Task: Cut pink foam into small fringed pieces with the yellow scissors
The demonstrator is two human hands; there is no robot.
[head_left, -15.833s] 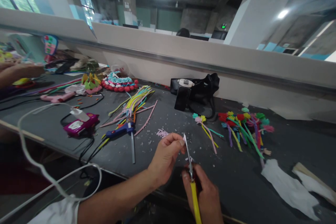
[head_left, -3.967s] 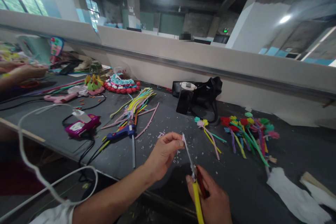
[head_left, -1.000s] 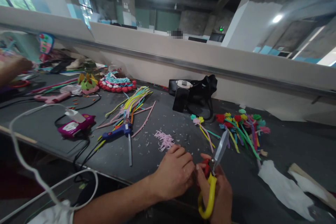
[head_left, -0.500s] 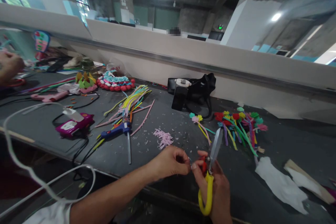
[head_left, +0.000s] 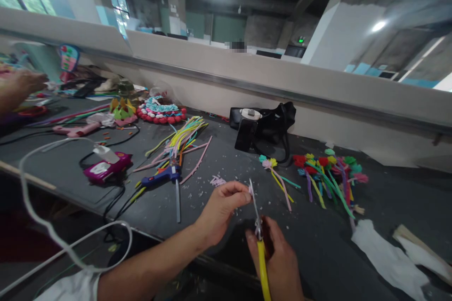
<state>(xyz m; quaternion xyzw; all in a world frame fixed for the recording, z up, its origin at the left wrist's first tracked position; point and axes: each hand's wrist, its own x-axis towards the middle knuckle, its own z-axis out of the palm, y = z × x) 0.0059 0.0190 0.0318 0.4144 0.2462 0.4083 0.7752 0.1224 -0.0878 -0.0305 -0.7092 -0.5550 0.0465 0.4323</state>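
Bag (head_left: 272,124), contents hidden, beyond hands (head_left: 219,211) and scissors (head_left: 261,249).

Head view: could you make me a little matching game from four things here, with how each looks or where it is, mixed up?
1. Scissors
2. Bag
3. Left hand
4. Power strip

A. Magenta, with a white plug on top
B. In the right hand
C. Black, by the partition
D. Pinching a small pale piece

Pairs: 1-B, 2-C, 3-D, 4-A
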